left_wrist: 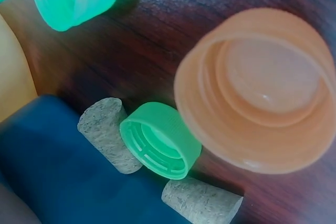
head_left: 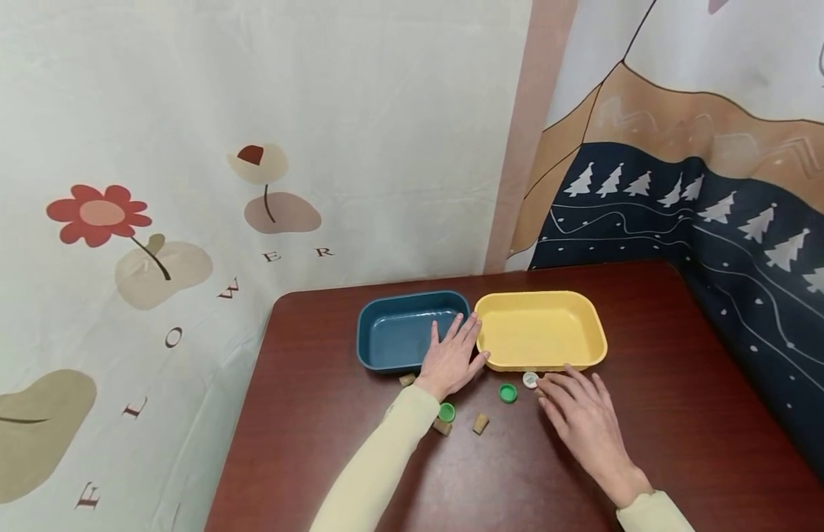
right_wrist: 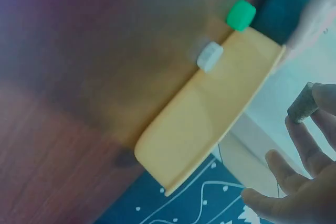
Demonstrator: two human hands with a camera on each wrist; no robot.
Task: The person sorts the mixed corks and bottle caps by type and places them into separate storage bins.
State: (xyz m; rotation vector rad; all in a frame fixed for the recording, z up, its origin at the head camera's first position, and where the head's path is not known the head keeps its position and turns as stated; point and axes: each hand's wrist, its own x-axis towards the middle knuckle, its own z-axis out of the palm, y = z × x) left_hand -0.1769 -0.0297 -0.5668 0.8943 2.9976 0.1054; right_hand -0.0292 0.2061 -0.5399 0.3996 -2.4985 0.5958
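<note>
Right hand (head_left: 581, 417): flat on the surface (head_left: 651, 458), a cork (right_wrist: 303, 104) pinched in its fingertips, near side of yellow tray (head_left: 541, 331).
White cap (head_left: 530, 380): touching that tray's near rim.
Left hand (head_left: 451, 355): fingers straight, resting over blue tray (head_left: 398, 332), left of yellow tray.

A dark wooden table (head_left: 651, 414) is carrying everything. A blue tray (head_left: 395, 332) and a yellow tray (head_left: 541, 329) are sitting side by side near its far edge, almost touching. In front of them small things are lying loose on the wood: a white cap (head_left: 530, 380) just beside the yellow tray, two green caps (head_left: 508, 393), an orange cap (left_wrist: 257, 90) seen only in the left wrist view, and corks (head_left: 480, 423) among them.
</note>
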